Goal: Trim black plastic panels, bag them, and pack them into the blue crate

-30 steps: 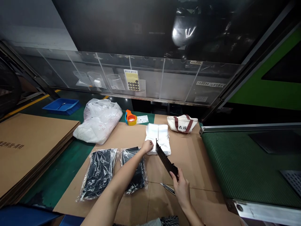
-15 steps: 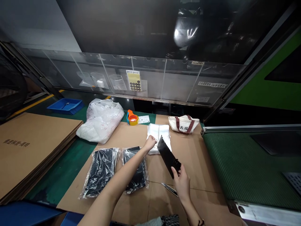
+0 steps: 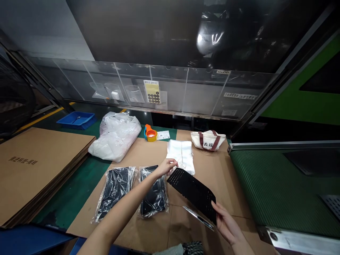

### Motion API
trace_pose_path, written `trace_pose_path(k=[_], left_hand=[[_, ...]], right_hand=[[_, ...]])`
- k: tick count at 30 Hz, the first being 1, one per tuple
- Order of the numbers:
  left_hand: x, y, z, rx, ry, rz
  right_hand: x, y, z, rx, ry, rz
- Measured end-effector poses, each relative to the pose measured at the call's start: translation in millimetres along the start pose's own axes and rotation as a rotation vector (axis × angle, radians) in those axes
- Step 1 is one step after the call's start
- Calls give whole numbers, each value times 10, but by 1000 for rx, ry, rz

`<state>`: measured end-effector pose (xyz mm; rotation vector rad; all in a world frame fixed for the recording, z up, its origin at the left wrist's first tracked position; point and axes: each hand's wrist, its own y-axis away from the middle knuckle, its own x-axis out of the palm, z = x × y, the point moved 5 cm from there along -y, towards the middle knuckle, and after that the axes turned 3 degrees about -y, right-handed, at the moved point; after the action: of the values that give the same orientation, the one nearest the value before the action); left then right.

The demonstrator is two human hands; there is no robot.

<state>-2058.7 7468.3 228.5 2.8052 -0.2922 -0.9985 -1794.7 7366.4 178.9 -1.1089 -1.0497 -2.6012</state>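
My right hand point(image 3: 225, 223) grips the near end of a flat black perforated plastic panel point(image 3: 192, 193), now lying nearly level above the cardboard. My left hand point(image 3: 166, 166) reaches forward with fingers pinched at the near left corner of a stack of clear plastic bags point(image 3: 181, 156), close to the panel's far end. Two clear bags filled with black parts point(image 3: 115, 191) point(image 3: 154, 194) lie side by side under my left forearm. A metal blade-like tool point(image 3: 198, 216) rests on the cardboard below the panel.
A cardboard sheet point(image 3: 148, 148) covers the green table. A stuffed white plastic bag point(image 3: 117, 136), an orange tape dispenser point(image 3: 150, 134) and a white tote with maroon straps point(image 3: 208, 140) stand at the back. Stacked flat cartons point(image 3: 34, 170) lie left; a green conveyor point(image 3: 278, 187) runs right.
My right hand has tipped the black panel from standing on edge to lying almost flat and drawn back toward me. My left hand stays at the clear bag stack.
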Motion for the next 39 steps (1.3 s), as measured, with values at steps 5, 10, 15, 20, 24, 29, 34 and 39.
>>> trace_pose_path(k=[5,10,15,20,24,29,34,39], left_hand=[[-28,174,-221,106,-259,-152],[140,323,-442,179,-600,-314],[395,385,-689,323,-832,-317],[545,481,-922,434,-964,-327],[574,573,-1053,485,-1005,-348],[622,746,-1130,553,-1020,-340],[687,961,-1286,682,-1043,-447],[663,1073,-1350,815,-1033,-459]], right_hand=[[82,-11,-47,-183,-1,-92],[297,100,-185,-260,71,-79],[323,101,-351,-253,178,-153],[347,89,-285,-328,83,-180],[390,46,-291,-265,202,-132],[514,44,-251,-343,166,-118],[627,18,-233,-410,139,-111],[672,-10,-140,-438,362,-18]])
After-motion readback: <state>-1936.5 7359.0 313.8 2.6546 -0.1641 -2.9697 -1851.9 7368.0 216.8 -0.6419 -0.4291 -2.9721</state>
